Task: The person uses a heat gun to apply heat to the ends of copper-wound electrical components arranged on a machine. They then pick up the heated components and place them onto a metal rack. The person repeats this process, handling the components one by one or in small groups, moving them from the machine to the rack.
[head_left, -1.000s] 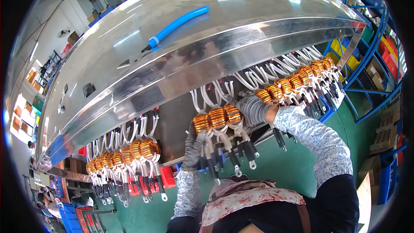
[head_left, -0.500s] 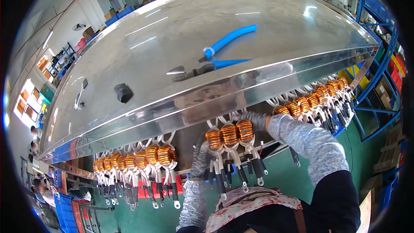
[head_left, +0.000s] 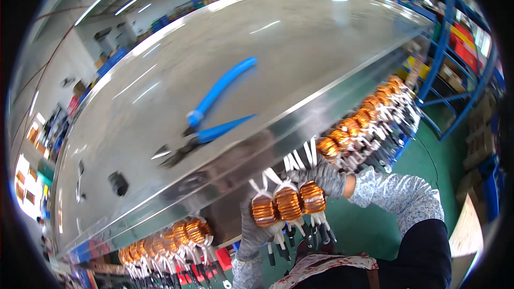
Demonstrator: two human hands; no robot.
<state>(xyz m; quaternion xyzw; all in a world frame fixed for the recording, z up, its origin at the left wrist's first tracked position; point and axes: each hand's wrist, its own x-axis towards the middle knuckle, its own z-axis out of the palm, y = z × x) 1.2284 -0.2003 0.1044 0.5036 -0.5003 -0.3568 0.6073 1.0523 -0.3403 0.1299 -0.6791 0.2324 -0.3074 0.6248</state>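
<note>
Three copper-wound ring coils point(head_left: 289, 204) hang from white ties point(head_left: 262, 182) below the metal table's front edge. Their white and black-sleeved leads point down. My left hand point(head_left: 252, 231), in a grey glove, curls round the leftmost coil from its left side, and its fingertips are hidden behind it. From the right, my right hand point(head_left: 321, 178), gloved too, reaches across just above the coils. Its fingers are bent among the ties and partly hidden by them.
On the metal table point(head_left: 176, 101) lie blue-handled cutters point(head_left: 219, 101) with jaws apart and a small dark cylindrical piece point(head_left: 118, 183). More coils hang in a left row point(head_left: 166, 241) and a right row point(head_left: 361, 120). A blue rack point(head_left: 444, 59) stands at the right.
The view has turned, so the table edge slopes more steeply and the cutters appear farther left. My right hand has come farther over the coils; my left has moved lower along the leftmost coil.
</note>
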